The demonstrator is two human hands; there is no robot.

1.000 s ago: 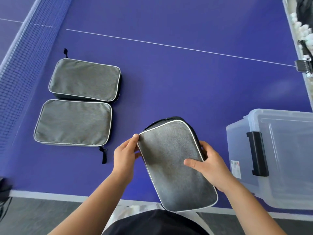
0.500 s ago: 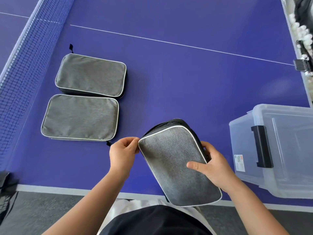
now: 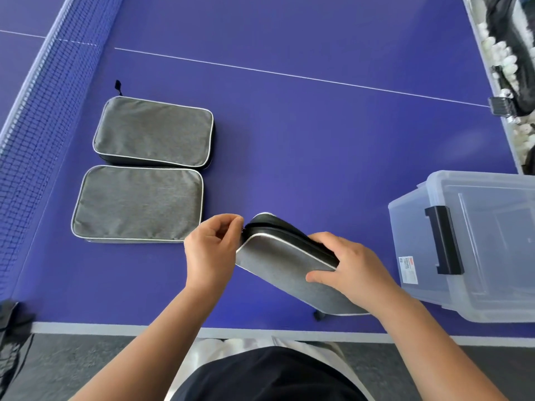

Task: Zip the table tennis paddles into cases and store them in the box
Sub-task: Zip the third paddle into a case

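Note:
A grey paddle case [image 3: 278, 261] with white piping is tilted up on its edge near the table's front, its black zipper side facing up. My right hand [image 3: 350, 270] grips its right side. My left hand [image 3: 212, 250] pinches at the case's top left corner, where the zipper runs; the pull itself is hidden by my fingers. Two more grey cases lie flat to the left, one nearer [image 3: 137, 204] and one farther [image 3: 153, 131]. A clear plastic box [image 3: 474, 244] with a black latch stands at the right. No paddle is visible.
The blue table [image 3: 304, 125] has a net [image 3: 31, 117] along its left side and a white front edge. Beyond the right edge lie white balls [image 3: 503, 53] and a dark bag. A black strap hangs at the lower left.
The held case has tipped from lying face-up to standing on its edge. My left hand shifted from its left rim to the top corner, fingers now pinched. My right hand moved higher on the case.

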